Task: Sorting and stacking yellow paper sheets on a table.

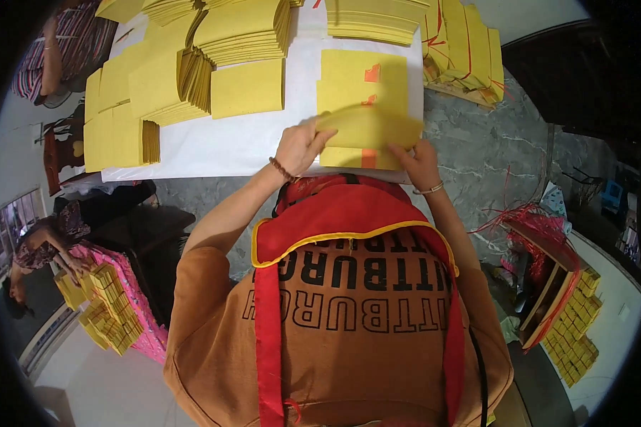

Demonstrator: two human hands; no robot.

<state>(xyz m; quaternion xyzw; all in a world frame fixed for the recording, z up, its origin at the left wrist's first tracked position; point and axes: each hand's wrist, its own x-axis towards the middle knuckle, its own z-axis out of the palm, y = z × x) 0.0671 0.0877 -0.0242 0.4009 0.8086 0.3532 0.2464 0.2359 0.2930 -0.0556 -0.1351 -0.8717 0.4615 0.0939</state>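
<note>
A sheet of yellow paper (370, 127), bent into a slight curve, is held between my two hands at the near edge of the white-covered table (256, 146). My left hand (300, 147) has its fingers closed at the sheet's left edge. At the lower right corner, my right hand (420, 165) pinches it between thumb and fingers. Beneath and beyond it lie more yellow sheets (342, 65), overlapping in a column, some with an orange-red patch (372, 72). To the left of these sits a low yellow stack (247, 89).
Thick stacks of folded yellow paper (164, 78) fill the table's far left. Red-tied yellow bundles (470, 53) stand beyond its right edge. Red string (527, 217) hangs over a wooden stand at right. At left, another person (50, 238) handles yellow bundles (110, 306) on pink cloth.
</note>
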